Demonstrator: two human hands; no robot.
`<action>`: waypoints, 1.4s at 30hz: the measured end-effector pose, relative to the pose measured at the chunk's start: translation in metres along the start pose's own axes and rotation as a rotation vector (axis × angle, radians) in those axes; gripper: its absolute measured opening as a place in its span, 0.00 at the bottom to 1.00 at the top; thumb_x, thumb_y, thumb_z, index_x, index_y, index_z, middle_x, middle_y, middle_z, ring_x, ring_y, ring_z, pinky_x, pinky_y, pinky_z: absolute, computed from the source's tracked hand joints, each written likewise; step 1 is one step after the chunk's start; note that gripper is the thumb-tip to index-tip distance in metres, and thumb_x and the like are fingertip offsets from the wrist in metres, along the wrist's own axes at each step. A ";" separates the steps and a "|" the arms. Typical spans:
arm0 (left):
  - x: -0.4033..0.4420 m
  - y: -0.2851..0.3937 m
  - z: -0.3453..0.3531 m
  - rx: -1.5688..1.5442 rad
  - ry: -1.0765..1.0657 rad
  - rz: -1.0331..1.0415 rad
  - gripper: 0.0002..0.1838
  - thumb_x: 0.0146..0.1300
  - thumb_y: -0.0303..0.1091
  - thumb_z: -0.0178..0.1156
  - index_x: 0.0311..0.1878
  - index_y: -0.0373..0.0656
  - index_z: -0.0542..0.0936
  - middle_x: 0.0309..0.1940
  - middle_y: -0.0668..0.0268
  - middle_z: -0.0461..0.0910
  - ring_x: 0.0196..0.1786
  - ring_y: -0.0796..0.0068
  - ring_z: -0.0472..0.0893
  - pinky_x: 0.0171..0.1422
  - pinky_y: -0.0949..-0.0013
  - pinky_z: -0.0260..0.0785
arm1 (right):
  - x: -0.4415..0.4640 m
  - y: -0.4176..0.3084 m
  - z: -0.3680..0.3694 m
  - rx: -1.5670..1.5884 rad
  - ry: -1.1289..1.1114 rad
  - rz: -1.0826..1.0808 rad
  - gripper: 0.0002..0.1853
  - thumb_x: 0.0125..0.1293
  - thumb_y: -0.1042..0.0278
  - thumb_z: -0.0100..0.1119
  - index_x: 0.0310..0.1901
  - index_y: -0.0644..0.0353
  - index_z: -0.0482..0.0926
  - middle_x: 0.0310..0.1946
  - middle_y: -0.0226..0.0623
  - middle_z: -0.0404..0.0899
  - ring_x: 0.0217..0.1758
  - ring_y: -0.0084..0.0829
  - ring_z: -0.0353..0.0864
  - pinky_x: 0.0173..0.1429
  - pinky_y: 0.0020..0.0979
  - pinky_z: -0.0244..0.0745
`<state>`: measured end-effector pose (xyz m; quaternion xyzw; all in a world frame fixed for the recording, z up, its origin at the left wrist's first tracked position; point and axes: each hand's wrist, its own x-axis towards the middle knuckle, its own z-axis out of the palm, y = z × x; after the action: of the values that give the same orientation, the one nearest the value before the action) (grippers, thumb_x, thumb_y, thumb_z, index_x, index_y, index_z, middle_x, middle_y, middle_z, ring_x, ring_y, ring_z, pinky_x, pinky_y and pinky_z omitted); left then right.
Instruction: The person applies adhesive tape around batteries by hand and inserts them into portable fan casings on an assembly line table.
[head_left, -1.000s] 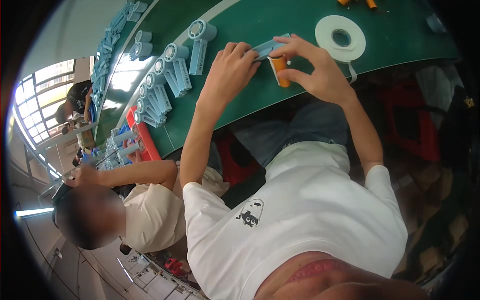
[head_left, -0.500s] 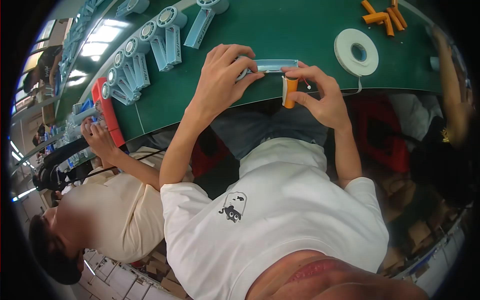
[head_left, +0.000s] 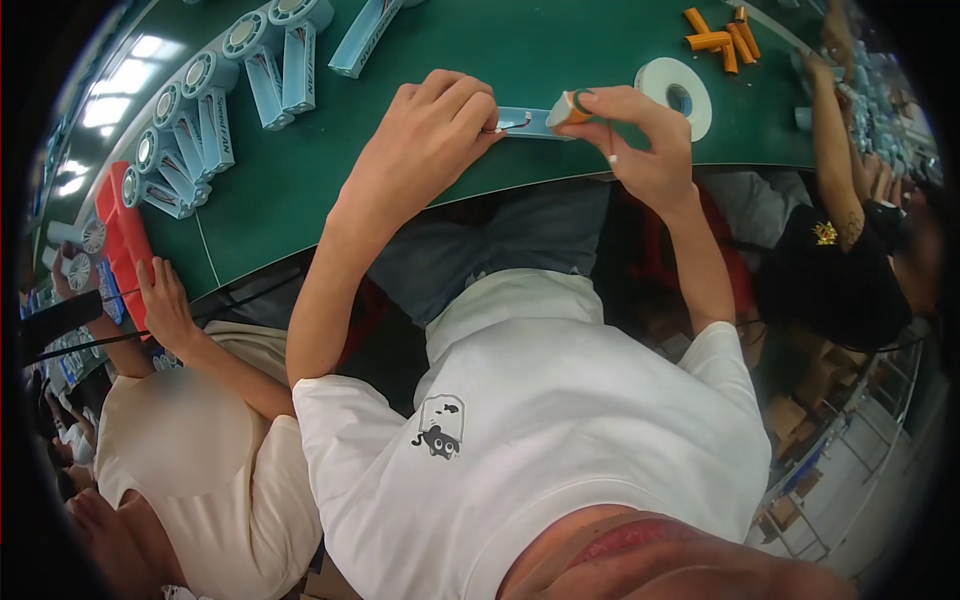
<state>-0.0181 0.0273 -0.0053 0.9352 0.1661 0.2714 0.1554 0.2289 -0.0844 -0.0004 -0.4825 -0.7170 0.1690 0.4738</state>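
Landmark: white tape roll (head_left: 680, 70), lying flat on the green table (head_left: 560, 45) near its front edge.
Light-blue handle (head_left: 537, 122): left of the tape roll, its long hollow side showing, a thin wire (head_left: 520, 124) at its left part.
Left hand (head_left: 420, 145): farther left of the roll, fingers curled closed over the handle's left end, thumb and fingertips pinched together by the wire.
Right hand (head_left: 645, 140): just left of the roll, thumb and fingers closed on an orange cylinder (head_left: 576, 112) with a whitish face, over the handle's right end; contact between the two cannot be told.
White connector (head_left: 613, 158): hanging below the right fingers, left of the roll.
Loose orange cylinders (head_left: 709, 41): beyond the roll, slightly right.
Light-blue fans (head_left: 213, 130): lined up well left of the roll.
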 end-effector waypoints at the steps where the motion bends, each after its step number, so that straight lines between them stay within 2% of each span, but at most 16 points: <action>1: 0.000 0.000 0.000 -0.004 -0.001 -0.003 0.12 0.62 0.29 0.72 0.39 0.42 0.76 0.45 0.67 0.82 0.52 0.63 0.80 0.52 0.60 0.72 | 0.003 -0.001 -0.001 -0.007 -0.006 -0.002 0.17 0.60 0.87 0.71 0.51 0.67 0.84 0.48 0.44 0.87 0.50 0.35 0.89 0.56 0.31 0.86; 4: -0.002 0.001 0.000 -0.013 -0.001 -0.013 0.12 0.62 0.29 0.71 0.40 0.42 0.76 0.44 0.68 0.82 0.52 0.63 0.80 0.52 0.60 0.72 | 0.017 -0.009 -0.002 -0.108 -0.197 0.013 0.15 0.59 0.87 0.71 0.48 0.65 0.87 0.46 0.42 0.87 0.47 0.36 0.90 0.48 0.29 0.86; 9: -0.005 -0.002 0.001 -0.045 -0.006 -0.005 0.12 0.61 0.29 0.72 0.39 0.42 0.76 0.44 0.68 0.81 0.53 0.62 0.80 0.53 0.60 0.72 | 0.036 -0.017 0.008 -0.390 -0.386 -0.059 0.12 0.62 0.83 0.69 0.47 0.63 0.87 0.45 0.40 0.87 0.44 0.36 0.88 0.46 0.30 0.83; 12: -0.003 -0.005 0.001 -0.060 0.008 0.014 0.12 0.60 0.28 0.72 0.39 0.42 0.76 0.45 0.67 0.81 0.53 0.62 0.80 0.54 0.59 0.72 | 0.052 -0.014 0.015 -0.389 -0.491 -0.045 0.08 0.68 0.68 0.68 0.47 0.53 0.88 0.39 0.34 0.84 0.42 0.36 0.84 0.43 0.37 0.78; 17: -0.005 -0.005 -0.001 -0.098 0.050 0.034 0.12 0.58 0.27 0.73 0.39 0.42 0.77 0.48 0.66 0.80 0.53 0.62 0.79 0.55 0.60 0.72 | 0.056 0.003 0.016 -0.099 -0.572 0.140 0.08 0.69 0.67 0.68 0.48 0.53 0.85 0.39 0.34 0.82 0.41 0.33 0.83 0.45 0.37 0.77; 20: -0.004 -0.005 -0.001 -0.109 0.029 0.030 0.13 0.57 0.27 0.73 0.39 0.42 0.77 0.49 0.66 0.79 0.53 0.62 0.79 0.56 0.60 0.72 | 0.054 -0.009 0.019 -0.030 -0.443 0.427 0.11 0.69 0.70 0.68 0.48 0.61 0.78 0.37 0.38 0.79 0.38 0.32 0.80 0.45 0.31 0.76; 25: -0.002 -0.001 -0.003 -0.107 -0.014 0.023 0.12 0.57 0.25 0.72 0.39 0.42 0.77 0.49 0.65 0.79 0.53 0.61 0.79 0.56 0.59 0.72 | 0.059 0.018 0.019 -0.028 -0.504 0.446 0.17 0.68 0.64 0.70 0.50 0.59 0.74 0.36 0.36 0.77 0.36 0.31 0.77 0.44 0.30 0.74; 28: 0.003 -0.002 -0.008 -0.114 -0.048 0.030 0.12 0.58 0.25 0.72 0.39 0.41 0.77 0.49 0.64 0.79 0.53 0.59 0.79 0.57 0.59 0.72 | 0.066 0.018 0.017 -0.150 -0.718 0.426 0.17 0.67 0.60 0.72 0.47 0.60 0.76 0.36 0.35 0.78 0.35 0.31 0.76 0.44 0.31 0.74; 29: 0.006 -0.003 -0.008 -0.129 -0.049 0.018 0.11 0.58 0.25 0.72 0.40 0.41 0.77 0.49 0.64 0.79 0.53 0.59 0.79 0.57 0.58 0.72 | 0.074 0.017 0.015 -0.163 -0.701 0.424 0.17 0.67 0.60 0.72 0.47 0.60 0.76 0.36 0.35 0.78 0.35 0.31 0.76 0.44 0.31 0.74; 32: 0.005 -0.001 -0.009 -0.159 -0.065 0.001 0.11 0.58 0.24 0.71 0.40 0.41 0.78 0.48 0.63 0.80 0.53 0.58 0.79 0.57 0.58 0.72 | 0.084 0.010 0.010 -0.237 -0.842 0.508 0.16 0.69 0.58 0.70 0.48 0.61 0.79 0.38 0.36 0.80 0.37 0.31 0.79 0.46 0.32 0.76; 37: 0.005 0.001 -0.013 -0.162 -0.068 -0.015 0.13 0.57 0.24 0.72 0.43 0.41 0.79 0.48 0.63 0.81 0.54 0.58 0.79 0.57 0.58 0.72 | 0.070 0.020 -0.019 -0.076 -0.715 0.403 0.15 0.75 0.60 0.64 0.51 0.64 0.81 0.40 0.36 0.83 0.43 0.29 0.83 0.50 0.29 0.78; 39: 0.007 0.002 -0.019 -0.158 -0.133 -0.073 0.15 0.55 0.25 0.74 0.44 0.42 0.79 0.47 0.64 0.81 0.54 0.59 0.79 0.57 0.59 0.72 | 0.052 0.018 -0.046 0.240 -0.147 0.366 0.14 0.78 0.63 0.61 0.55 0.65 0.82 0.42 0.35 0.85 0.48 0.26 0.86 0.55 0.26 0.80; 40: 0.012 0.004 -0.021 -0.146 -0.139 -0.044 0.15 0.55 0.25 0.74 0.44 0.42 0.79 0.47 0.64 0.81 0.54 0.59 0.79 0.57 0.59 0.72 | 0.039 0.014 -0.063 0.236 -0.066 0.374 0.14 0.77 0.65 0.61 0.55 0.66 0.82 0.42 0.34 0.85 0.48 0.25 0.86 0.55 0.25 0.80; 42: 0.024 0.010 -0.025 -0.201 -0.232 -0.144 0.16 0.55 0.26 0.74 0.46 0.42 0.80 0.46 0.62 0.82 0.52 0.57 0.80 0.56 0.59 0.73 | 0.007 0.006 -0.086 0.231 0.078 0.439 0.12 0.76 0.68 0.63 0.53 0.66 0.82 0.41 0.33 0.85 0.46 0.23 0.85 0.55 0.25 0.80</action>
<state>-0.0106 0.0329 0.0301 0.9257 0.1856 0.1650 0.2853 0.3044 -0.0941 0.0415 -0.5755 -0.5522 0.3299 0.5050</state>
